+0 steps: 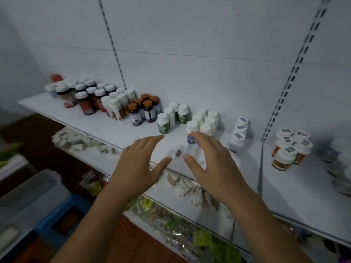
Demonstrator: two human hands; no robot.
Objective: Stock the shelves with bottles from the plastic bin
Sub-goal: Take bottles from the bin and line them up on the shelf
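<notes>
Here, round white-capped bottles (209, 122) on smooth shelf (106, 128).

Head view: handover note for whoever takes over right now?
Left hand: open, holds nothing, over the white shelf front edge.
Right hand: open, empty, fingertips near the white-capped purple-label bottle.
Done: white-capped plastic bottles and brown-capped plastic bottles stand in groups on the shelf.
Left: small blurred items lie between the hands; greyish plastic bin lower left, contents not visible.

Bottles (202, 122) grouped along shelf (106, 128) rear, hands (139, 166) in front
</notes>
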